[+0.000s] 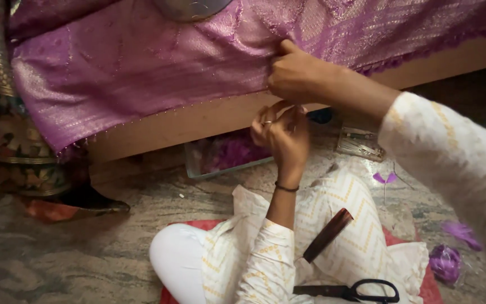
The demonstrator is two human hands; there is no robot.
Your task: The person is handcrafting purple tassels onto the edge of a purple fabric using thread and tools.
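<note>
While the right hand (295, 73) pinches the purple silk sari (142, 67) draped over the wooden board edge (198, 121), the left hand (282, 132) is curled just below it, contents unclear; black scissors (361, 291) lie in the lap

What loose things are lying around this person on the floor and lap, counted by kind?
Scissors: 1
Comb: 1
Clear tray of purple bits: 1
Purple thread tufts: 3
Total: 6
</note>
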